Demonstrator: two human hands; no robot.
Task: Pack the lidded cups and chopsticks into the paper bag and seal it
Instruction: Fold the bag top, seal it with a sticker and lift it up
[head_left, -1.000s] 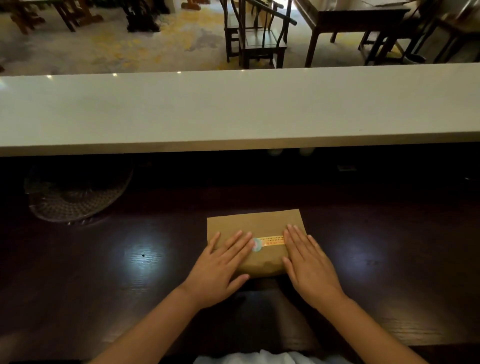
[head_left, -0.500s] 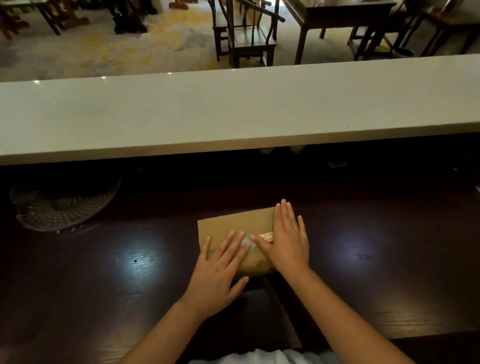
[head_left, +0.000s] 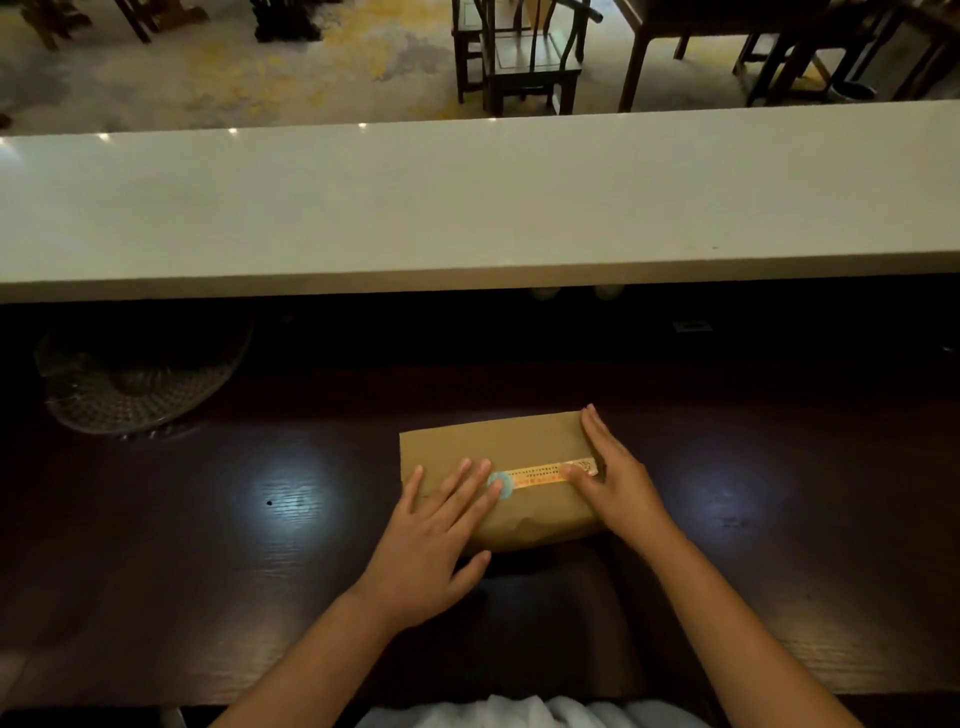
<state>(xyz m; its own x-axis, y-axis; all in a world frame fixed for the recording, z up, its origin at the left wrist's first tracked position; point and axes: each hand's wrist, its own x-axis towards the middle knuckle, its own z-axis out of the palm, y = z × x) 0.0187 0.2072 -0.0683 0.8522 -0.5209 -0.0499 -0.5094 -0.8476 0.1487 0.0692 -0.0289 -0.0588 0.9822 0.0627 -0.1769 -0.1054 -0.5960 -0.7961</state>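
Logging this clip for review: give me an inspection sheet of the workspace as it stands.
Surface: dark wooden table, glossy.
Job's things: paper bag folded shut, sticker strip across it; cups and chopsticks not visible.
Clutter: glass dish far left.
Hands: left hand and right hand flat on the bag, at the strip's ends.
Cables: nothing seen.
Surroundings: white counter; chairs beyond.

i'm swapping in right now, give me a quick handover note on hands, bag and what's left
Left hand: flat on the paper bag, fingers by the round blue end of the seal sticker.
Right hand: flat on the bag's right end, thumb on the sticker.
Bag: folded shut on the dark table; cups and chopsticks not visible.
Done: sticker laid across the flap.
Left: probably only pressing it down, then letting go.
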